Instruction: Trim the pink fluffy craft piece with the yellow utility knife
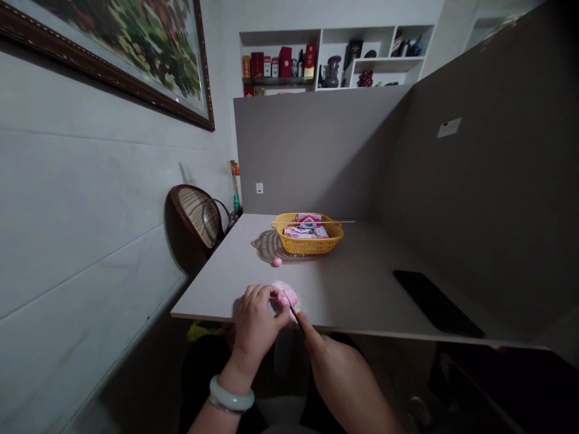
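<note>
Near the front edge of the table, my left hand (256, 319) pinches a small pink block (284, 298) between thumb and fingers. My right hand (322, 345) is closed around a thin dark blade-like tool (295, 317), whose tip meets the pink block. A speck of yellow shows beside the tool; its handle is hidden in my grip. Paler, fluffy-looking pink material (289, 288) lies around and under the block; I cannot tell whether it is shavings or cloth. Farther back on the table sits a small pink ball (277, 262), apart from both hands.
A yellow plastic basket (312, 245) holding several pink-and-white boxes (301, 232) stands toward the back, with a thin stick (337, 222) across its rim. A black flat slab (436, 303) lies at right. Grey panels (316, 150) border the table's back and right sides.
</note>
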Demonstrator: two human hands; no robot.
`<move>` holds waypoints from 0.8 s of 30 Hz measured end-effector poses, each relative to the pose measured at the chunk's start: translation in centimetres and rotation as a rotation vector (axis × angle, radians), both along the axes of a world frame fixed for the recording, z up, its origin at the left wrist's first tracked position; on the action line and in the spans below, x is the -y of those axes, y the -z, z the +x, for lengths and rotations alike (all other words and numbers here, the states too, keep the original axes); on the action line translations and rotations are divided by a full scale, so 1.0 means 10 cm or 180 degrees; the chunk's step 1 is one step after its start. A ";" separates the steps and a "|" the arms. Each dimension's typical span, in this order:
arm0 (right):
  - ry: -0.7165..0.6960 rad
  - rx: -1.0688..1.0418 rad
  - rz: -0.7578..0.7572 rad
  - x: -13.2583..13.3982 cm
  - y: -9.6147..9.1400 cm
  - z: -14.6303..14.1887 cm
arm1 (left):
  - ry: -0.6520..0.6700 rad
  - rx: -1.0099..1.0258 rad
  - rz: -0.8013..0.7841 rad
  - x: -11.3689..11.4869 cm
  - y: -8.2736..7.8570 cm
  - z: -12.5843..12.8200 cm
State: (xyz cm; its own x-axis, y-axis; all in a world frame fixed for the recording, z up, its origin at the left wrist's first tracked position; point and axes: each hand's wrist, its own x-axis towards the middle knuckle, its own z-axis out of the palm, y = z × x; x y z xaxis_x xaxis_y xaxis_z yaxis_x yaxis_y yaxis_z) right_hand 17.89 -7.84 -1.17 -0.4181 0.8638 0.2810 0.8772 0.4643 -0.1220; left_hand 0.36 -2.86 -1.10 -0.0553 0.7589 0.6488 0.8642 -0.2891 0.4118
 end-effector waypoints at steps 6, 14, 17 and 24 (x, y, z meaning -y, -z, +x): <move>-0.0028 0.0003 -0.0267 -0.01 -0.02 0.00 | 0.0001 -0.0044 0.0083 0.02 0.00 -0.01; 0.0120 0.0130 -0.0305 -0.01 -0.09 -0.07 | -0.0044 0.0008 0.0001 0.02 0.00 0.01; 0.0048 0.0190 -0.0232 0.01 -0.04 -0.05 | -0.0040 -0.0022 0.0054 0.01 0.02 -0.01; 0.0007 0.0110 0.0067 0.02 -0.02 -0.02 | -0.0037 -0.0018 0.0081 0.00 0.03 -0.01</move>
